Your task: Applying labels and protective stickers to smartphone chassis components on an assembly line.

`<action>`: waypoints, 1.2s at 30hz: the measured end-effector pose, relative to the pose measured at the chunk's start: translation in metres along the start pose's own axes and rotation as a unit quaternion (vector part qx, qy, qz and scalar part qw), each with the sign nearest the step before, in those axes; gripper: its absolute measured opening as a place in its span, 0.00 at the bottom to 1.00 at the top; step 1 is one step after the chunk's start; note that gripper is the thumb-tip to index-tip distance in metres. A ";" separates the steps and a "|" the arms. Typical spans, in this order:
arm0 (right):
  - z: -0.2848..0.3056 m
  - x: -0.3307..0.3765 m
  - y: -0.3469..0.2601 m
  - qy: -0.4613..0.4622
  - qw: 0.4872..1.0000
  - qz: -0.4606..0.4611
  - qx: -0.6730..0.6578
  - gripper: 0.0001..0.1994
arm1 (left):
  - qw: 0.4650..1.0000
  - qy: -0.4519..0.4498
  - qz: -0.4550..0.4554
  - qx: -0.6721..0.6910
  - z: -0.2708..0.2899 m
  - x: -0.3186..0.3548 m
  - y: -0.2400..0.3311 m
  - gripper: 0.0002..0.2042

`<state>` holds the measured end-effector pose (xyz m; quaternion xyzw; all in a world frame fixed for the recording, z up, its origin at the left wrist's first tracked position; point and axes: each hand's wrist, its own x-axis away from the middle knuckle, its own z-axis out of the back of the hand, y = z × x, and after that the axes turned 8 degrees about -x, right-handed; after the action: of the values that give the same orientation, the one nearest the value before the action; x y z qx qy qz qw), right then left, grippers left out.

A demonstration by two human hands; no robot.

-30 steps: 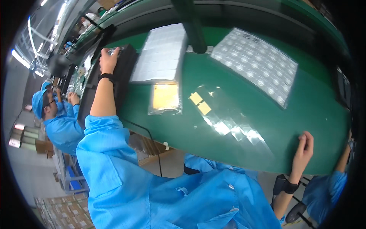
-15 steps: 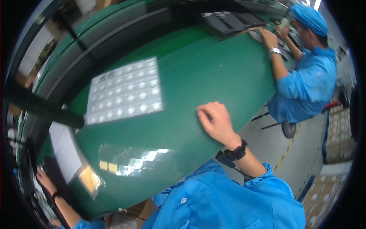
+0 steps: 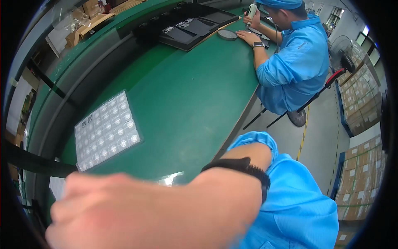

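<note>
My right hand is raised close to the head camera and fills the lower left, its back toward me. Its fingers curl in like a fist, and what they hold, if anything, is hidden. A black band circles that wrist. Beyond the hand, a clear blister tray with rows of round pockets lies on the green tabletop. Two dark round pieces sit in its far left pockets. Part of a shiny clear plastic bag shows just past my wrist. My left hand is out of view.
A co-worker in blue sits at the table's far right, holding a light-coloured tool. Dark flat panels lie at the far end beside a round grey dish. Stacked cartons stand on the right.
My right hand has risen from above the table toward the camera and to the left. The view has swung right, and my left hand has left it. The blister tray appears lower left.
</note>
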<state>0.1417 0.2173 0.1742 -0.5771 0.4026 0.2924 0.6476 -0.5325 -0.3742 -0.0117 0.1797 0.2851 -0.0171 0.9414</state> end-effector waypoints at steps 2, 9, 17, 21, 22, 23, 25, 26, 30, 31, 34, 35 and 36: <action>-0.015 -0.004 0.000 -0.004 0.999 0.035 -0.035 0.11 | 1.000 0.016 0.010 -0.005 0.006 0.008 -0.002 0.18; -0.024 -0.001 -0.001 -0.002 0.995 0.063 -0.072 0.11 | 0.999 0.043 0.017 -0.007 0.026 0.022 0.006 0.17; -0.024 -0.010 0.012 0.001 0.993 0.084 -0.081 0.10 | 0.998 0.062 0.014 -0.024 0.040 0.033 0.012 0.17; -0.022 -0.013 0.020 -0.004 0.991 0.085 -0.101 0.10 | 0.997 0.072 0.015 -0.028 0.050 0.042 0.012 0.16; -0.021 -0.013 0.022 -0.006 0.991 0.084 -0.104 0.10 | 0.997 0.073 0.013 -0.028 0.050 0.043 0.016 0.16; -0.020 -0.013 0.024 -0.005 0.991 0.083 -0.109 0.10 | 0.997 0.074 0.011 -0.027 0.049 0.042 0.020 0.16; -0.020 -0.008 0.023 0.002 0.990 0.081 -0.112 0.10 | 0.996 0.080 0.009 -0.025 0.050 0.043 0.028 0.16; -0.019 -0.008 0.020 0.002 0.990 0.080 -0.112 0.10 | 0.996 0.080 0.006 -0.025 0.050 0.046 0.032 0.16; -0.024 -0.013 0.018 0.006 0.989 0.088 -0.116 0.10 | 0.995 0.094 -0.009 -0.022 0.055 0.052 0.043 0.16; -0.022 -0.015 0.024 0.012 0.989 0.083 -0.119 0.10 | 0.995 0.097 -0.017 -0.028 0.055 0.056 0.048 0.16; -0.027 -0.015 0.033 0.012 0.988 0.071 -0.133 0.10 | 0.991 0.120 -0.044 -0.029 0.073 0.073 0.070 0.15; -0.026 -0.012 0.034 0.018 0.990 0.059 -0.128 0.10 | 0.989 0.132 -0.058 -0.024 0.076 0.082 0.085 0.15; -0.025 -0.008 0.037 0.024 0.992 0.032 -0.121 0.10 | 0.986 0.145 -0.074 -0.021 0.092 0.099 0.104 0.15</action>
<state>0.1018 0.1992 0.1619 -0.6453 0.3977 0.3455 0.5533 -0.3864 -0.3020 0.0401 0.1385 0.4316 -0.0545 0.8897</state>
